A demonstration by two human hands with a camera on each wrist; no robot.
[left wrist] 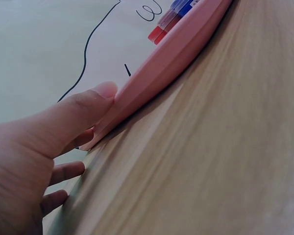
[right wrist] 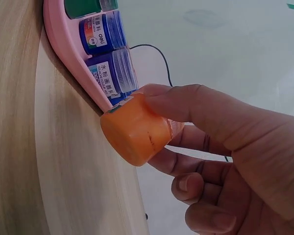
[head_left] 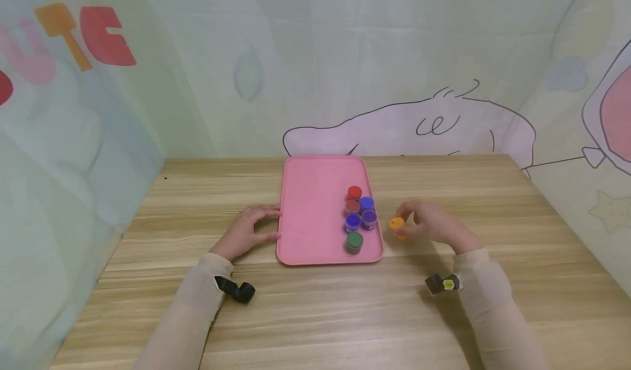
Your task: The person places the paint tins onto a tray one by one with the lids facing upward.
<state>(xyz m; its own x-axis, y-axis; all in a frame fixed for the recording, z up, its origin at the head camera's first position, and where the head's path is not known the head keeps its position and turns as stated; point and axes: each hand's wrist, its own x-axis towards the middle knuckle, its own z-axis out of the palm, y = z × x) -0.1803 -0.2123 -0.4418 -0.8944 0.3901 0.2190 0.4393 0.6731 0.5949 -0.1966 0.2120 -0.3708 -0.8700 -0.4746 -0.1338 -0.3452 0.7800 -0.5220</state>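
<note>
My right hand (head_left: 436, 225) pinches an orange paint jar (right wrist: 134, 129) between thumb and fingers, just off the right side of a pink tray (head_left: 315, 206). In the right wrist view the jar is tilted, its base toward the camera. At the tray's left edge my left hand (head_left: 248, 227) touches the rim with thumb and fingertips, its fingers extended. Along the tray's right side stand several paint jars: a red jar (head_left: 354, 192), a brownish-red jar (head_left: 352, 208), a green jar (head_left: 354, 243), and blue and purple jars (head_left: 368, 220) between them.
The tray lies on a wood-grain table (head_left: 315, 315). A printed cloth backdrop (head_left: 315, 74) hangs behind the table and along its sides. Each wrist carries a small black camera, one of them the left wrist camera (head_left: 235, 289).
</note>
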